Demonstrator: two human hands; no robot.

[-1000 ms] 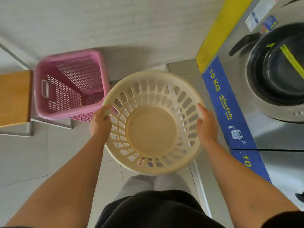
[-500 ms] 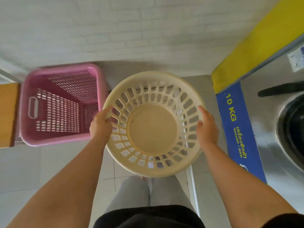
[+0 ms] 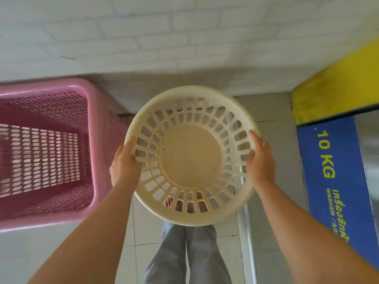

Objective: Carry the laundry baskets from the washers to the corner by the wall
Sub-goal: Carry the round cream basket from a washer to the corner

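Observation:
A round cream laundry basket (image 3: 190, 158) with slotted sides hangs empty above the floor in front of me. My left hand (image 3: 124, 166) grips its left rim and my right hand (image 3: 260, 158) grips its right rim. A square pink laundry basket (image 3: 90, 144) stands on the floor at the left, against the wall, also empty. The cream basket's left rim is close beside the pink one's right wall.
A white brick wall (image 3: 184, 37) runs across the top, meeting grey floor tiles (image 3: 266, 111). A washer (image 3: 332, 160) with a blue "10 KG" panel and yellow top stands at the right. My legs (image 3: 188, 253) show below the basket.
The wall and pink basket have come closer and the view has turned left, so the washer door has left the frame. Both hands keep the same grip on the cream basket.

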